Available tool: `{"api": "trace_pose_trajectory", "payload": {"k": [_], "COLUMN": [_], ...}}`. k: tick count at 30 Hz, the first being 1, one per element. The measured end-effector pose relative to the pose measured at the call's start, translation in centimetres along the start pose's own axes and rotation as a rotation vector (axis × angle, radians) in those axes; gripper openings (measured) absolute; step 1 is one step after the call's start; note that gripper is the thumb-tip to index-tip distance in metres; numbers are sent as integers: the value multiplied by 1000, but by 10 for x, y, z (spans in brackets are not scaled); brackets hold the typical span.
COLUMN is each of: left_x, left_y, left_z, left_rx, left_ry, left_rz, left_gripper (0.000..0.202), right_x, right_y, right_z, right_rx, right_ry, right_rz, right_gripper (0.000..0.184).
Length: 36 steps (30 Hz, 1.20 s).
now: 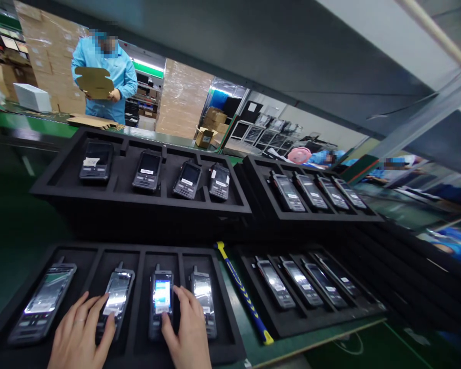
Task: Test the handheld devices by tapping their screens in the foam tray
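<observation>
A black foam tray (138, 256) in front of me holds several handheld phones, each in its own slot. My left hand (80, 333) rests with fingers spread on the second phone (117, 294), whose screen is pale. My right hand (188, 330) lies between the third phone (161, 297), whose screen is lit, and the fourth phone (203, 294); its thumb touches the lit phone's lower part. The leftmost phone (44, 302) lies untouched.
Three more black trays of phones stand around: back left (115, 197), back right (253, 169) and front right (369, 310). A blue-and-yellow handled tool (244, 294) lies between the front trays. A person in a blue coat (111, 77) folds cardboard beyond the green belt.
</observation>
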<state>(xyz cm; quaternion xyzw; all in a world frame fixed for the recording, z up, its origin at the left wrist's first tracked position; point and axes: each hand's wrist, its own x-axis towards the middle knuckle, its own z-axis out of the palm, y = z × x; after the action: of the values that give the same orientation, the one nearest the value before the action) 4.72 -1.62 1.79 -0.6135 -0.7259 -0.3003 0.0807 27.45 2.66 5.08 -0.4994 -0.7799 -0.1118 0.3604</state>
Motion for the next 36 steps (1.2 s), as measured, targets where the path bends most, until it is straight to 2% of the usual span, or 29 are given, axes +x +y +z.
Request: {"api": "trace_pose_trajectory", "payload": {"k": [6, 10, 13, 18, 25, 29, 32, 36], "left_x": [-1, 0, 1, 0, 1, 2, 1, 0], "left_y": [-15, -4, 2, 0, 6, 4, 2, 0], "left_z": [13, 5, 0, 0, -6, -4, -2, 0], "left_rx": [33, 6, 1, 0, -14, 5, 19, -5], "left_ry": [66, 34, 22, -19, -44, -5, 22, -16], "left_rz": [81, 9, 3, -19, -46, -19, 5, -30], "left_gripper": [41, 45, 46, 46, 50, 48, 48, 47], "right_x": [22, 18, 13, 11, 10, 6, 4, 2], "right_y": [-4, -3, -2, -1, -2, -2, -2, -1], "right_z": [0, 4, 6, 8, 4, 0, 0, 3], "right_rx": [-39, -32, -36, -60, -29, 7, -9, -44], "right_ry": [-11, -55, -50, 14, 70, 111, 103, 84], "right_rz": [-80, -91, -73, -19, -2, -69, -110, -94], "right_gripper": [43, 44, 40, 44, 30, 21, 22, 25]}}
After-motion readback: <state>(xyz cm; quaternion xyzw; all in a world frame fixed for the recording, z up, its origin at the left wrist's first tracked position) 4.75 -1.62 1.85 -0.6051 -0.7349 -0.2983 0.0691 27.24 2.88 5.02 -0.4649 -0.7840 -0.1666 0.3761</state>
